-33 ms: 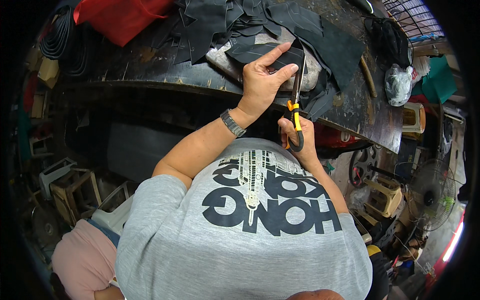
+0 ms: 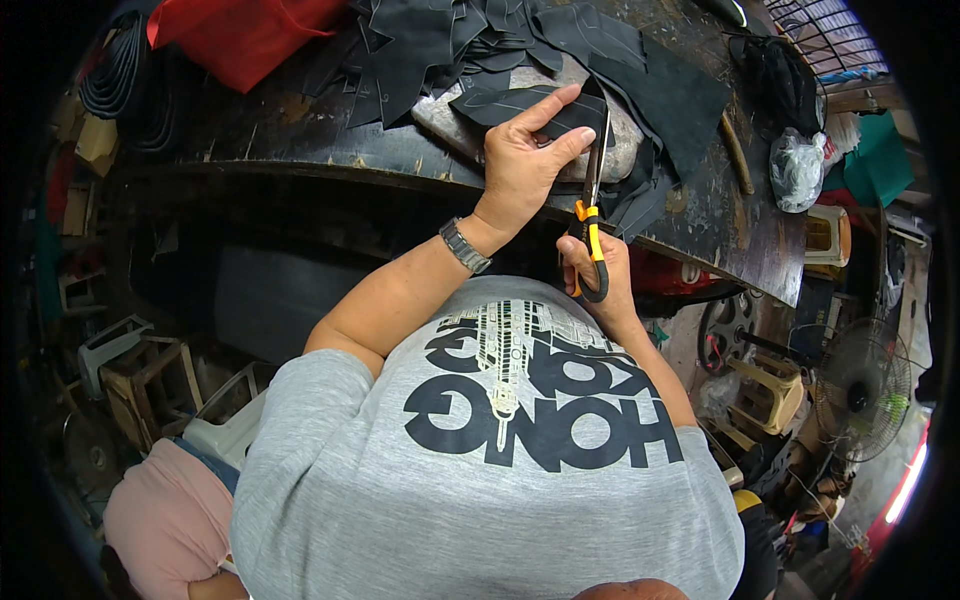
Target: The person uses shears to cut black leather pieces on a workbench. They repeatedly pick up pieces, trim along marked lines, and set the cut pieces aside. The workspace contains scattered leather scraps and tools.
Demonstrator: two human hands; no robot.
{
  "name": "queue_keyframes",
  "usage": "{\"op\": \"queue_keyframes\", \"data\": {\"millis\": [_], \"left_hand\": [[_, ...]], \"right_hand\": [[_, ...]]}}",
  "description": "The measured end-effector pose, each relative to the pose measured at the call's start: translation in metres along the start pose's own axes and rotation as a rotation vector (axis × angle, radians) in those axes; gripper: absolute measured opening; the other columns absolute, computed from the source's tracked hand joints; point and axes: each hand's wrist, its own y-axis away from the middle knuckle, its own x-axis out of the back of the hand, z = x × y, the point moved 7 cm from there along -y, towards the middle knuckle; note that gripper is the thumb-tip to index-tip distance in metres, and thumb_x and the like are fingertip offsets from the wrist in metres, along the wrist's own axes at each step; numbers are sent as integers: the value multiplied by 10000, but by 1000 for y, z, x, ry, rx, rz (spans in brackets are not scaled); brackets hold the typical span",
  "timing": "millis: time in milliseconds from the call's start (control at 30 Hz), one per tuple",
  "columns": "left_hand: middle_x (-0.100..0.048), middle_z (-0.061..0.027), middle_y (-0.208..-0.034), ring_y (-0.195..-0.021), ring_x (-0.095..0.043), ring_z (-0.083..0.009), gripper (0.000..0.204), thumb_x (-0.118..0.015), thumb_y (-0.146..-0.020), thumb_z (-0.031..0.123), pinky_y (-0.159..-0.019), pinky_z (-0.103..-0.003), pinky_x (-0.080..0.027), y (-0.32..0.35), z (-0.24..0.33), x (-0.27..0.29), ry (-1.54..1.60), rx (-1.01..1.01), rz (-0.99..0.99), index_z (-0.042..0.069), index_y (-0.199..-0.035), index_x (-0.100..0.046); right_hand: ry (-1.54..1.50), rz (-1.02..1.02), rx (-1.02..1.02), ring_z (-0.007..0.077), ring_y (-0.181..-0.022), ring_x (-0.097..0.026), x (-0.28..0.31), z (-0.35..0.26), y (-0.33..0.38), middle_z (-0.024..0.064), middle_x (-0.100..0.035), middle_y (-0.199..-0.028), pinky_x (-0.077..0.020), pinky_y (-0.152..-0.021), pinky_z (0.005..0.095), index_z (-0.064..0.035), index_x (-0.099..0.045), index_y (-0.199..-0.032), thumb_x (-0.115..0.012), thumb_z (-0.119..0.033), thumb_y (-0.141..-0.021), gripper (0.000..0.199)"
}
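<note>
dark worktable (image 2: 260, 135) | white stool (image 2: 225, 435) left | fan (image 2: 858, 390) right | bright light strip (image 2: 907, 484)

The scissors (image 2: 593, 228) I see at upper centre have yellow-orange and black handles; the black piece (image 2: 490, 103) beside them carries pale drawn lines. Mid-frame, the T-shirt (image 2: 480, 520) is heathered grey with dark lettering. A sheet (image 2: 240, 40) glows red upper left; a top (image 2: 165, 510) lower left is pink.

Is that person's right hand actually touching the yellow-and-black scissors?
Touching. The head view shows the right hand gripping the scissors at the handle end, thumb and palm right up against it.
</note>
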Motion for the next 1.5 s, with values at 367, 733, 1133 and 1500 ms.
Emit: {"op": "queue_keyframes", "data": {"millis": [367,733,1133,1500], "left_hand": [[-705,-65,-1062,-786,-663,-51,471,-739,-839,2,-701,-188,-569,1,1,-9,81,-38,-41,2,-1290,-605],[-711,-87,-1057,-873,-681,-92,386,-689,-856,-19,-764,-218,-574,-1,-3,-9,79,25,-136,-7,-1239,-640],[-699,-66,-1067,-882,-666,-90,501,-766,-800,63,-728,-194,-536,-10,19,57,-500,295,-667,82,-1284,-636],[-690,-48,-1030,-680,-611,-64,404,-685,-917,212,-596,-154,-488,-6,17,104,-297,484,-545,131,-1310,-631]], "right_hand": [[-58,49,48,63,-506,-519,8,-5,-12,-9,-557,-623,-417,-464,206,-37,-620,-856,-770,-353,-857,350],[-61,53,-38,70,-423,-477,11,1,-4,6,-528,-568,-370,-385,199,-61,-563,-720,-731,-312,-893,348],[-165,-15,-223,123,-485,-528,8,16,-2,50,-535,-613,-437,-436,240,-45,-575,-772,-702,-365,-891,364],[-155,-11,-248,129,-479,-536,6,23,-3,60,-553,-608,-457,-465,243,-34,-586,-771,-715,-371,-874,375]]}}
